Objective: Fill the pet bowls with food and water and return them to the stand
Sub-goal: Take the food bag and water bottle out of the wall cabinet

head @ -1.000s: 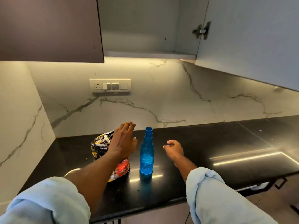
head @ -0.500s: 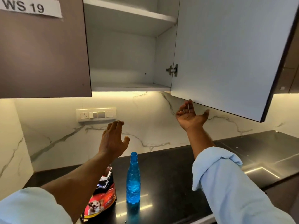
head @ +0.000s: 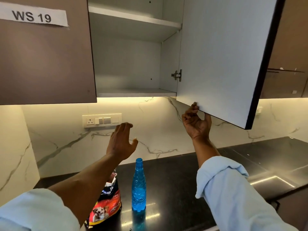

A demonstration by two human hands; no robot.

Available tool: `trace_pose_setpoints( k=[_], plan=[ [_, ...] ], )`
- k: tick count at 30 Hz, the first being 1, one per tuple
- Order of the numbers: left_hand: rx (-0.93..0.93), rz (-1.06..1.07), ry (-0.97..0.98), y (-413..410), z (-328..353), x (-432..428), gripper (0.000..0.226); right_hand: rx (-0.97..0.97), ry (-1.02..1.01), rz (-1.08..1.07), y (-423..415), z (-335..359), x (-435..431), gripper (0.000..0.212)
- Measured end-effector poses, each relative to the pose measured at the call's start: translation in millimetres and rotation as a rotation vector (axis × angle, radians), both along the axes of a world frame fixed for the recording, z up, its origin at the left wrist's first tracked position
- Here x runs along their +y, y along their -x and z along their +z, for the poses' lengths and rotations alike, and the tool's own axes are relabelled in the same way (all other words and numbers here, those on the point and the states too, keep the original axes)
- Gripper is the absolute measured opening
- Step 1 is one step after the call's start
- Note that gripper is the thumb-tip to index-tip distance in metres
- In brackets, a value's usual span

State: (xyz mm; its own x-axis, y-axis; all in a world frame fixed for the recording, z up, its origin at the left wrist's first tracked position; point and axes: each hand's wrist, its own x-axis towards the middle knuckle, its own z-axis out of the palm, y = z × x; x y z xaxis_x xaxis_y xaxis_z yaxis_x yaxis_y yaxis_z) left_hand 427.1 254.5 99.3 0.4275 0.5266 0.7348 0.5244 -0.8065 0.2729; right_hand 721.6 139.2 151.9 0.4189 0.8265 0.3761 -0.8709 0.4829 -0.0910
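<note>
From the head camera, a blue bottle [head: 138, 189] stands upright on the dark counter [head: 183, 180]; its neck looks uncapped, though the view is too soft to be sure. Just left of the bottle stands an opened pet food bag [head: 106, 202], partly behind the person's left forearm. Above the bottle and slightly left, the left hand [head: 121, 140] is raised in the air, its fingers [head: 125, 126] loosely spread and holding nothing. Up and to the right of the bottle, the right hand [head: 196, 121] grips the bottom edge of the open cabinet door [head: 221, 55], fingers curled against it. On the wall above and left of the bottle is a switch panel [head: 102, 120]. Higher still, a closed door carries a label [head: 33, 16] reading "WS 19".
</note>
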Motion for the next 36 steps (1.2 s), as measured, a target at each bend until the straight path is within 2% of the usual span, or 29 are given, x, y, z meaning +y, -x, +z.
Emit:
trace_pose_setpoints(
  k=[6, 10, 12, 15, 18, 23, 28, 33, 36],
  plan=[
    [0.01, 0.004, -0.02, -9.3, 15.3, 4.5, 0.059, -0.133, -0.041, 0.069, 17.9, -10.7, 25.9, 0.041],
    [0.0, 0.048, 0.001, -6.5, 15.9, 13.5, 0.059, -0.239, 0.004, 0.046, 45.2, -2.9, 33.0, 0.038],
    [-0.01, 0.066, 0.017, -2.7, 13.1, 17.6, 0.058, -0.231, 0.019, 0.052, 56.5, -2.9, 39.9, 0.041],
    [-0.078, 0.12, 0.071, -1.3, 12.5, 22.2, 0.056, -0.248, 0.151, 0.047, 61.9, -3.5, 59.8, 0.032],
    [-0.121, 0.168, 0.123, -3.0, 19.7, 25.4, 0.06, -0.355, 0.279, 0.024, 68.9, 1.2, 79.6, 0.026],
    [-0.196, 0.189, 0.118, 4.4, 27.0, 43.4, 0.059, -0.472, 0.357, -0.084, 85.4, 5.5, 114.9, 0.017],
    [-0.292, 0.221, 0.165, 12.2, 37.6, 52.3, 0.073, -0.58, 0.41, -0.194, 89.7, 5.5, 136.6, 0.027],
    [-0.364, 0.315, 0.245, 16.1, 53.9, 60.1, 0.085, -0.767, 0.512, -0.287, 85.2, 7.2, 145.4, 0.025],
    [-0.451, 0.353, 0.358, 12.1, 63.3, 69.2, 0.098, -0.861, 0.601, -0.381, 81.6, 8.1, 153.3, 0.03]
  ],
)
